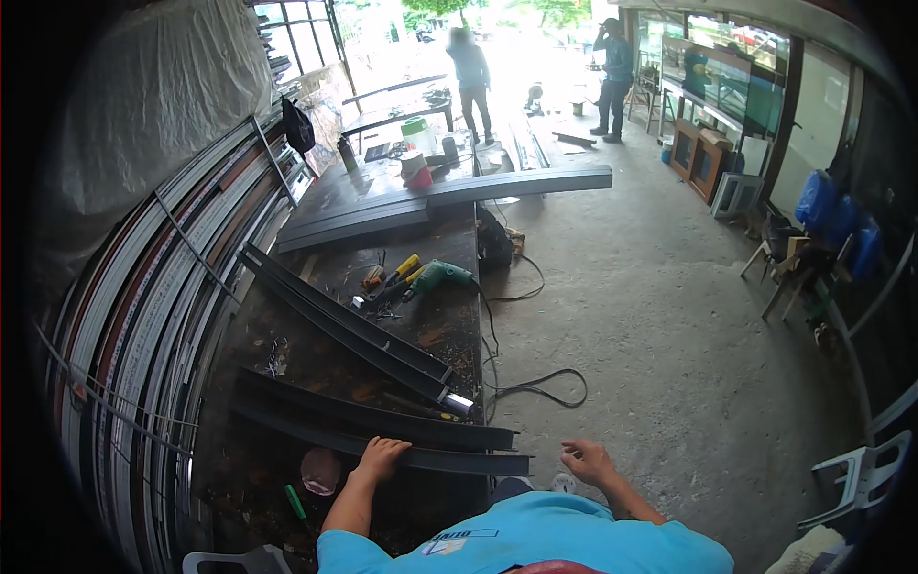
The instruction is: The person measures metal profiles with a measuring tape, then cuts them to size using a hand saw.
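Observation:
My left hand [382, 457] is closed over the near edge of a long dark metal channel [459, 461] lying on the workbench. Parallel to it, just beyond, runs a second dark metal channel [382, 414]. Off the right ends of these profiles, my right hand [588, 461] hovers with its fingers loosely apart, holding nothing. A green-handled tool [295, 501] and a round pinkish object [320, 471] lie near my left forearm. Farther up the bench are another pair of dark profiles [354, 330] and a green power drill [442, 276].
Grey metal bars [516, 184] lie across the bench, overhanging its right edge. A black cord [550, 385] loops on the concrete floor [631, 316]. Stacked profiles [134, 335] line the left wall. Two people [470, 77] stand at the far end. A white plastic chair [865, 478] is at right.

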